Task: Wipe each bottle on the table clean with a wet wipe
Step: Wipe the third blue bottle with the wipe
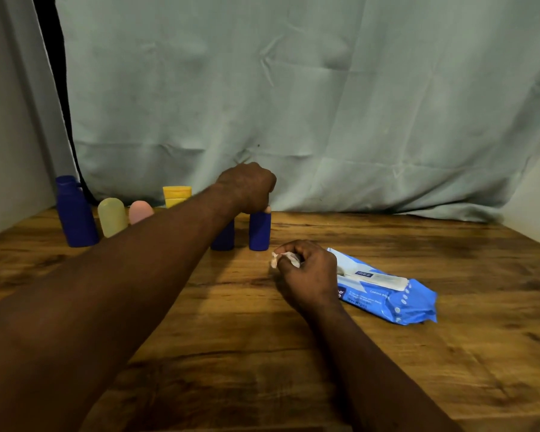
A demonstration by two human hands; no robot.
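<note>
Fingers (pixel 262 198) of the left hand (pixel 247 188) curl down over the top of a small dark blue cylindrical plastic bottle (pixel 259 232), and we see them clamped on its cap while it stands upright on the wood-grain table (pixel 293 353), towards the back and just left of centre. Just beside it on the left stands a second dark blue cylindrical bottle (pixel 223 238), partly hidden behind the forearm. The right hand (pixel 306 269) rests low over the table in front of these two, its fingers bunched tight round a crumpled white wet wipe (pixel 278 258), of which only a damp-looking wad pokes out past the fingertips. Touching that hand's far side lies a soft blue plastic pack of wet wipes (pixel 396 300), flat and slightly creased, with a long white flap on its top face; we cannot tell whether the flap is sealed, nor see what is inside. Along the back left we find a tall dark blue bottle with a stepped cap (pixel 75 216), a pale yellow-green bottle with a rounded top (pixel 112 216), a pink rounded bottle (pixel 141 212) and, behind them, a squat yellow container with a flat lid (pixel 176 196), all upright and opaque or cloudy, so we cannot make out their contents. A wrinkled pale green cloth backdrop (pixel 325 104) hangs behind the table.
</note>
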